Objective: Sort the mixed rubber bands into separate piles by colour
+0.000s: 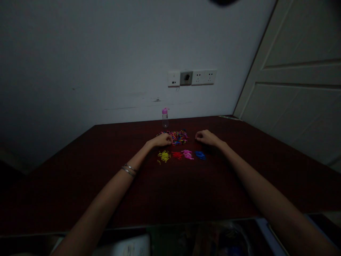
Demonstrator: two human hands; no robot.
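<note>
A mixed pile of small bright bands (180,137), which look like little hair elastics, lies mid-table. My left hand (163,140) is at the pile's left side with its fingers curled down and pressed together; anything in them is hidden. To the right of the pile, apart from it, my right hand (206,138) rests with fingers bent in a pinch, and I cannot see what they hold. Nearer me, sorted heaps form a row: yellow bands (164,156), red bands (177,155), pink bands (188,154) and blue bands (200,155).
Behind the pile stands a clear bottle (165,121) with a pink cap. The dark red table (170,192) reaches back to a wall with socket plates (204,77). A white panelled door (301,81) is at the right. Below the front edge, a white object (130,246) shows among dim items.
</note>
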